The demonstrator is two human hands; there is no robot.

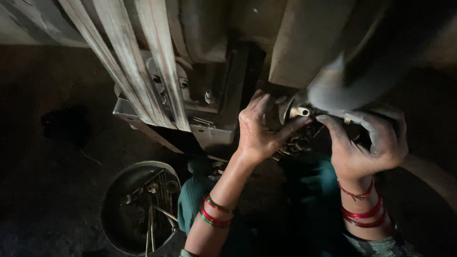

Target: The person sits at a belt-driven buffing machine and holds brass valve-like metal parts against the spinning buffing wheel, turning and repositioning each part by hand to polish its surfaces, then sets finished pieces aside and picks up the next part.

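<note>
A dim workshop: worn flat drive belts [138,62] run over a greasy grey metal machine [209,95], beside a round metal pan of small parts [140,207] on the dark floor [43,190].

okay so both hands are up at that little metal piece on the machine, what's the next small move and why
Probably steady the small metal piece with the left hand while the right hand pinches it, since both thumbs already flank it and it looks unseated; dim light hides detail.
</note>
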